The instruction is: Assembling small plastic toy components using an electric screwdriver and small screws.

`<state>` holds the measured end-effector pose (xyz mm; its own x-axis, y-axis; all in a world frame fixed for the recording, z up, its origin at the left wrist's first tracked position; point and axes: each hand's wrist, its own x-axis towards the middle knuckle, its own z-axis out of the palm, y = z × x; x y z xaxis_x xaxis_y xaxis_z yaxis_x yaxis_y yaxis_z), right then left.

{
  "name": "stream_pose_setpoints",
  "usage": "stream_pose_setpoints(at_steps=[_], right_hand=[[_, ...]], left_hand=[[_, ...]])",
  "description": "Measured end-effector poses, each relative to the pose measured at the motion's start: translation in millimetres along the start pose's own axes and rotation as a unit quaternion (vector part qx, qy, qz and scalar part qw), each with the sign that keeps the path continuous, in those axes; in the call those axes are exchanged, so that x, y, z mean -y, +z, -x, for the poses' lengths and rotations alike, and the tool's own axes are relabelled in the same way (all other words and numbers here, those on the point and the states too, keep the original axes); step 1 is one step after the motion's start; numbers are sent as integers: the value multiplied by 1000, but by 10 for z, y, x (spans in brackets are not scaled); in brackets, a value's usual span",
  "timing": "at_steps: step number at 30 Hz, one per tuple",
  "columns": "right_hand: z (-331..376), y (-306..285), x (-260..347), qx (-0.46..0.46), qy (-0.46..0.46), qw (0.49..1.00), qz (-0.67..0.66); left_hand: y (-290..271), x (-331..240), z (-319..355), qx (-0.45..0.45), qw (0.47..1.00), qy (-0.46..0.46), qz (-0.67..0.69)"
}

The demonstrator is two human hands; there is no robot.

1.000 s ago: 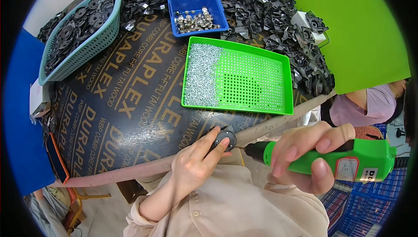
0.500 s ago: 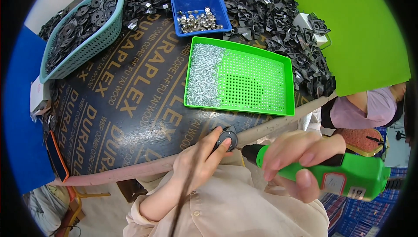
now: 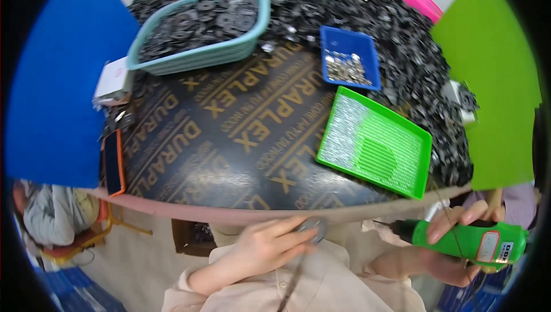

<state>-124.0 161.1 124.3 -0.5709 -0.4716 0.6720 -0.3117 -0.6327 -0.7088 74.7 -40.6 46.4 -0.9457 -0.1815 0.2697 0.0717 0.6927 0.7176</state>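
My left hand (image 3: 267,244) pinches a small round dark plastic part (image 3: 314,229) just below the table's front edge; motion blurs the part. Off to the right, my right hand (image 3: 450,223) wraps round a green and black electric screwdriver (image 3: 468,242). Its thin bit points left toward the round part, with a wide gap between them. Beyond my hands lies a green perforated tray (image 3: 423,166), its left portion covered with small silvery screws (image 3: 344,131). Behind that tray, a blue bin (image 3: 372,65) holds small shiny metal pieces (image 3: 347,70).
A teal basket (image 3: 201,59) full of black discs stands at the back left. Black plastic parts (image 3: 396,36) heap along the back and right. An orange-edged phone (image 3: 114,163) and a white box (image 3: 113,82) lie at left. Blue (image 3: 57,82) and green (image 3: 499,82) panels flank the table.
The screwdriver has drawn back to the right, away from the round part, which stays in my left hand. The view has swung, so the table's things appear farther right.
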Motion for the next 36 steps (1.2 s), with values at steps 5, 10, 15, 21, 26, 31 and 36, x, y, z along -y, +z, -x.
stream_pose_setpoints(at_steps=[5, 10, 15, 21, 26, 31, 36], right_hand=[[78, -289, -83, 19, 28, 999, -32], [171, -293, -136, -170, 25, 978, 122], [205, -402, -126, -205, 23, 964, 169], [265, -439, -75, -190, 36, 970, 147], [336, -563, -37, -179, 35, 969, 167], [324, -616, 57, -196, 21, 961, 196], [87, -619, 187, -171, -26, 971, 163]], left_hand=[[-1148, 198, 1125, 161, 929, -333, -29], [-1536, 302, 1503, -9, 856, -485, -175], [-1973, 1140, 1018, -227, 837, -358, -347], [-2222, 1838, 629, -149, 777, -279, -545], [-2194, 1893, 498, -156, 783, -340, -497], [-1357, 1161, 101, -206, 937, -83, -270], [-315, 292, -133, -81, 991, -35, -103]])
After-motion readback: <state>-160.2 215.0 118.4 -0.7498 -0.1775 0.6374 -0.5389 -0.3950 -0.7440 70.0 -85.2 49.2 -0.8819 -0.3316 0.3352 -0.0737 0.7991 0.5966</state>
